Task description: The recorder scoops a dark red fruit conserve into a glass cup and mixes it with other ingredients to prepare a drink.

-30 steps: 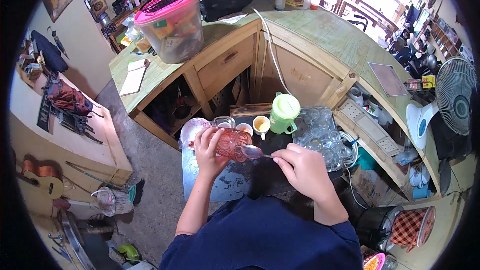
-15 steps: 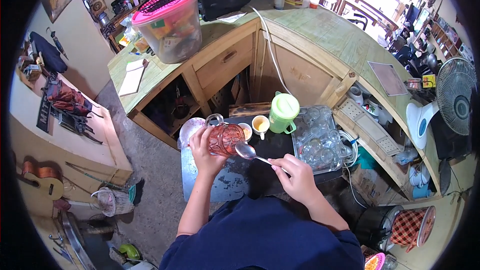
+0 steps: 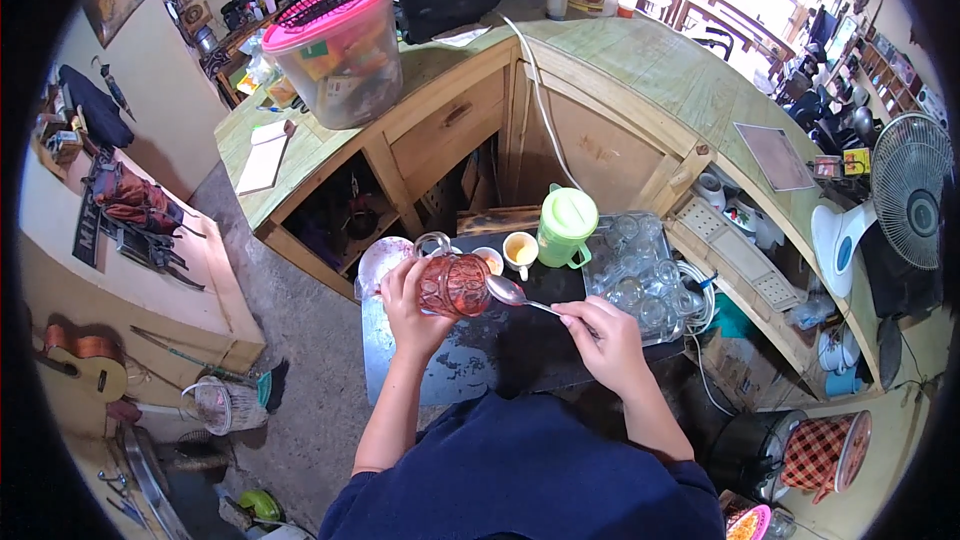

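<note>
My left hand (image 3: 412, 312) is wrapped round a patterned glass mug (image 3: 455, 285) that looks red, tilted with its mouth toward the right. In my right hand (image 3: 606, 336) is a metal spoon (image 3: 506, 290), pinched by its handle. The spoon's bowl is right at the mouth of the mug; whether they touch I cannot tell. Just beyond stand a white cup (image 3: 521, 267) with something yellowish inside and a second cup (image 3: 488, 256), partly hidden by the mug. A light green lidded pitcher (image 3: 567, 230) is to their right. Behind my left hand lies a pale plate or bowl (image 3: 376, 265).
A tray (image 3: 667, 337) of clear glasses sits on the right of the dark low table (image 3: 520, 355). A curved wooden counter (image 3: 640, 70) wraps round the far side, bearing a pink-lidded tub (image 3: 350, 80) and a white fan (image 3: 840, 245). A white cable hangs down it.
The mug has shifted slightly right and tilted a little more downward. My right hand and the spoon have moved right, drawing the spoon's bowl slightly away from the mug.
</note>
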The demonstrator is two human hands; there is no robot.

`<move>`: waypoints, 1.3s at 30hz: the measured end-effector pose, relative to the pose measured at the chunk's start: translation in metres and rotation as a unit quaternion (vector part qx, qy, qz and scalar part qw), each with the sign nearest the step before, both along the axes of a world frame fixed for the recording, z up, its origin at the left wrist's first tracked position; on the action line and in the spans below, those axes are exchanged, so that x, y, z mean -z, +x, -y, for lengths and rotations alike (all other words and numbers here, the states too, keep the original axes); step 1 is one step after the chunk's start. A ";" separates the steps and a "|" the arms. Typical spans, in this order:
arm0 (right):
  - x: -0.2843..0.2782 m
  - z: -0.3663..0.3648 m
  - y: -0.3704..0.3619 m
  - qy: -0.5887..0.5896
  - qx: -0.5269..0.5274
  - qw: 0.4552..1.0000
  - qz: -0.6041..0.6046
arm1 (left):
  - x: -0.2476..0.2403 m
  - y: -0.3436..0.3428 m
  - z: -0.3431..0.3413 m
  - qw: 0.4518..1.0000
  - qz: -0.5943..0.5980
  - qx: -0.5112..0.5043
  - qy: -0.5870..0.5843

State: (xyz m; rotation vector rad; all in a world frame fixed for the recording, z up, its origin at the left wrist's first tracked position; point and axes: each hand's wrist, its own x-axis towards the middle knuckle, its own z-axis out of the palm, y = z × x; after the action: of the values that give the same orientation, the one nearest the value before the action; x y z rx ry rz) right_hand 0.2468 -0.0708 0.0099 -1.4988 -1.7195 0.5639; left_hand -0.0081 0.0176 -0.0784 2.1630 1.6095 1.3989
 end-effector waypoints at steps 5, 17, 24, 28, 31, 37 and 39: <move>-0.003 -0.005 -0.003 0.051 -0.047 0.992 0.102 | -0.005 -0.002 0.000 0.999 -0.027 0.012 0.022; -0.020 -0.011 -0.001 0.053 -0.055 0.990 0.121 | -0.011 -0.003 0.004 0.996 -0.079 0.003 0.051; -0.022 -0.019 0.002 0.020 -0.136 0.977 0.165 | -0.017 -0.002 0.002 0.991 -0.109 0.017 0.078; 0.012 -0.032 0.016 0.039 -0.171 0.984 0.014 | -0.010 -0.001 0.001 0.989 -0.118 0.032 0.077; 0.024 -0.044 0.027 -0.311 -0.121 0.854 -0.400 | -0.007 0.000 0.004 0.993 -0.099 0.037 0.052; 0.034 -0.029 0.004 -0.298 -0.061 0.875 -0.376 | 0.003 0.006 0.005 0.989 -0.128 0.026 0.075; 0.032 -0.027 0.002 -0.288 -0.065 0.864 -0.407 | 0.003 0.006 0.005 0.988 -0.134 0.027 0.073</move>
State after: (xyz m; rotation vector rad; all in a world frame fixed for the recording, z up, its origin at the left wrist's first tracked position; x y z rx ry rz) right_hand 0.2488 -0.0434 -0.0221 -1.2146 -1.0042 1.6273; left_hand -0.0021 0.0126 -0.0813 2.5535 1.5573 1.2955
